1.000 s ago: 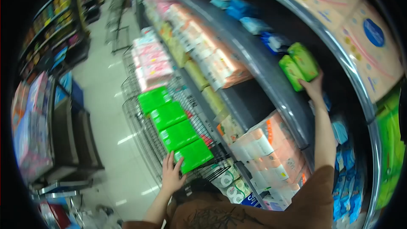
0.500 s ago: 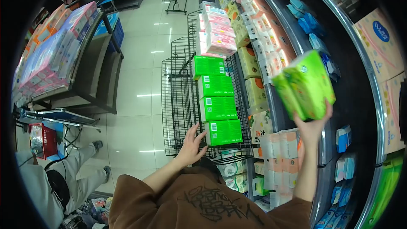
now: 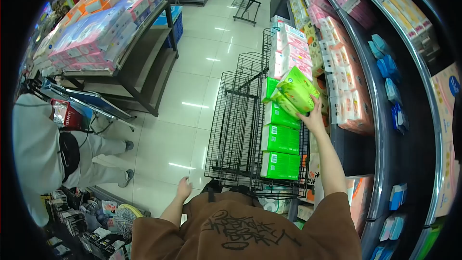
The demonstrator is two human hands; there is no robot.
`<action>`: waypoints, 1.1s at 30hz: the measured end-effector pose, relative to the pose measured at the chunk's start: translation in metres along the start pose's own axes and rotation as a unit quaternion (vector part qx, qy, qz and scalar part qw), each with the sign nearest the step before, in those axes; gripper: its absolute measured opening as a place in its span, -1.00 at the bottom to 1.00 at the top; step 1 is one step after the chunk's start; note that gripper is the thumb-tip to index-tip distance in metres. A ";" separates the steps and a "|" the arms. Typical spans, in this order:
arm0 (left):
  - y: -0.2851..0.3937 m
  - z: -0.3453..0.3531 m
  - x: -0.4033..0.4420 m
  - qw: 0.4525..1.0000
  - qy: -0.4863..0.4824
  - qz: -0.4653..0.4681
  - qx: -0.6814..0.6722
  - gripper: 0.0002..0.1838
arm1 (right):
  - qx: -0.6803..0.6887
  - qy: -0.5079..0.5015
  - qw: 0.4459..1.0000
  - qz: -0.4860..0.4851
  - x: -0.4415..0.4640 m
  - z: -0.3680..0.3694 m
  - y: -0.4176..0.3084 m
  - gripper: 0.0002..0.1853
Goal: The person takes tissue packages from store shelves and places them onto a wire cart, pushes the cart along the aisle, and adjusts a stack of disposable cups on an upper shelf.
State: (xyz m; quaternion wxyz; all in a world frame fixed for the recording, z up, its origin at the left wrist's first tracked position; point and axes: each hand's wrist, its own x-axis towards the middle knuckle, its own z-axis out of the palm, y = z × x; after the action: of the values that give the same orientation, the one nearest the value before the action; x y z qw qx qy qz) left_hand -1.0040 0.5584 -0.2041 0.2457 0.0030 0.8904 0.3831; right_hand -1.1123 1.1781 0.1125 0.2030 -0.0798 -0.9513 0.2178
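Note:
Gripped in my right hand (image 3: 312,114) is a light-green tissue pack (image 3: 294,91), over the far end of a row of darker green packs (image 3: 280,138) on the black wire rack (image 3: 240,115). Pink-and-white packs (image 3: 294,50) are stacked beyond that row. My left hand (image 3: 184,188) hangs low beside the rack's near end, apart from it; its fingers are small and foreshortened, so their pose is unclear.
Shelves with orange-and-white packs (image 3: 346,77) and blue packs (image 3: 389,67) run along the right. At left are a display table (image 3: 139,82) with pink packs, a person (image 3: 43,139) in light clothing and a red basket (image 3: 72,115).
The light-green pack has moved left in my right hand, from the shelf to over the rack. My left hand has drawn back from the green row. The view has shifted.

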 end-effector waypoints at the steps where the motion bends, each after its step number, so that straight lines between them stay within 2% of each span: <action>1: -0.040 -0.009 -0.014 0.996 0.000 -0.080 0.043 -0.49 | -0.043 -0.015 0.999 -0.004 0.008 -0.013 -0.008 0.00; 3: -0.091 -0.027 -0.057 0.969 0.039 -0.242 0.042 -0.50 | -0.075 -0.057 0.995 -0.022 0.020 -0.028 -0.011 -0.01; 5: -0.118 -0.042 -0.089 0.948 0.018 -0.310 0.068 -0.49 | -0.050 -0.077 0.996 -0.022 0.026 -0.040 -0.021 -0.07; 8: -0.118 -0.037 -0.105 0.935 0.043 -0.349 0.042 -0.50 | -0.038 -0.086 0.995 -0.021 0.033 -0.044 -0.028 -0.19; 11: -0.105 -0.015 -0.081 0.936 0.009 -0.344 -0.067 -0.51 | -0.078 -0.053 0.995 -0.026 0.024 -0.039 -0.042 -0.38; 13: -0.089 0.003 -0.047 0.970 -0.004 -0.242 -0.032 -0.52 | -0.092 -0.033 0.995 -0.008 0.014 -0.035 -0.045 -0.43; 17: -0.008 0.013 0.028 0.995 -0.039 -0.078 -0.037 -0.55 | -0.134 -0.055 0.987 0.067 0.000 -0.044 -0.062 -0.40; 18: 0.008 0.016 0.044 0.995 -0.047 -0.063 -0.055 -0.56 | -0.153 -0.032 0.987 0.032 -0.002 -0.039 -0.061 -0.29; 22: 0.068 0.011 0.083 0.994 -0.079 -0.012 -0.071 -0.57 | -0.214 -0.012 0.976 0.045 0.004 -0.019 -0.068 -0.16; 25: 0.083 0.005 0.090 0.994 -0.081 -0.005 -0.073 -0.57 | -0.193 0.020 0.981 0.015 -0.004 -0.016 -0.073 -0.21; 28: 0.064 0.003 0.084 0.992 -0.073 -0.022 -0.101 -0.57 | -0.178 0.034 0.983 -0.027 -0.046 -0.020 -0.076 -0.26; 31: -0.004 0.009 0.068 0.988 -0.091 -0.082 -0.096 -0.55 | -0.205 -0.005 0.976 -0.078 -0.115 -0.010 -0.068 -0.28; 33: -0.016 -0.009 0.034 0.983 -0.105 -0.149 -0.024 -0.54 | -0.186 -0.028 0.982 -0.008 -0.144 -0.002 -0.068 -0.29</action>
State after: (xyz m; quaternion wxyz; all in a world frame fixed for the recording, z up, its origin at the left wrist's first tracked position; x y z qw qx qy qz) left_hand -1.0346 0.5477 -0.2248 0.3924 -0.0951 0.8406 0.3611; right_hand -0.9856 1.0829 0.0937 0.1595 -0.1027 -0.9811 0.0374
